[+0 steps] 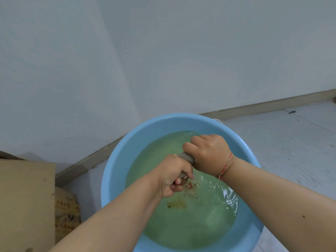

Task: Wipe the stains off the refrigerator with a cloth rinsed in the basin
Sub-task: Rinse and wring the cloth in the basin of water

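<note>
I see both hands, left hand [174, 176] and right hand [209, 154], clamped on the twisted cloth [187, 158] over the basin [116, 160]; over-wringing may splash murky water [181, 224] onto the floor [291, 133].

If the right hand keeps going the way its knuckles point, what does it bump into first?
Probably the water, then the far-left wall of the basin. The right hand, gripping the cloth, points up-left across the basin; depth is hard to judge.

A plain room corner in a home or storeroom: bare walls [163, 51], skirting [263, 106], tiled floor [291, 135], cardboard boxes [25, 202], a basin [138, 140] on the floor.
</note>
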The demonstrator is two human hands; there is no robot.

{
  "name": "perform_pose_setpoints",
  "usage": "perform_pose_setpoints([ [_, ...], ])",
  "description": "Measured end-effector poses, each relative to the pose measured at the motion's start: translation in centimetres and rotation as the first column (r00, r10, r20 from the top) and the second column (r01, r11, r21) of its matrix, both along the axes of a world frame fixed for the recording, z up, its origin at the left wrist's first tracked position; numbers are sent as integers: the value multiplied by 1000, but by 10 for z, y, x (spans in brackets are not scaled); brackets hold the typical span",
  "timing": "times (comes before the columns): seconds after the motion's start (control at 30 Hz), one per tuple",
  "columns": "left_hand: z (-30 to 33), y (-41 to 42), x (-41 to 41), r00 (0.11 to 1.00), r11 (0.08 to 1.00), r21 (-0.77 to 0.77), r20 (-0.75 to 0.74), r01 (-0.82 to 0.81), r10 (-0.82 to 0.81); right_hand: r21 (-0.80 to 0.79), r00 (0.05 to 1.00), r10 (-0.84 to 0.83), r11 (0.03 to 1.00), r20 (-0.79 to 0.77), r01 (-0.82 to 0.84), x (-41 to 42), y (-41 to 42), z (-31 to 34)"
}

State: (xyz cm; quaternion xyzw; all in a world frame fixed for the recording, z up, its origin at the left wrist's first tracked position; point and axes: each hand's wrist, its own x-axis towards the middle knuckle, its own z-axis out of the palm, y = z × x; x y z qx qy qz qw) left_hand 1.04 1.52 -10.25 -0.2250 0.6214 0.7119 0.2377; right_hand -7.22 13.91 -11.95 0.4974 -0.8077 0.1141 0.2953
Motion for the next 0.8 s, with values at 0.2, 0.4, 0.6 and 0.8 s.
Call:
perform_pose_setpoints([
  [0.2,3,0,-4,997,969,240,73,-53,37,-22,1000,-11,1000,7,12,-8,0,4],
  [0.4,11,-10,-17,968,900,358,116,-250,223,-14,958,-172,984,228,180,-10,-7,5],
  [0.6,3,-7,-24,906,875,238,154,-422,395,152,833,-310,951,458,270,-2,-13,4],
  [0.8,-7,-8,-28,856,838,179,164,-515,491,272,728,-385,922,567,276,0,-20,1],
])
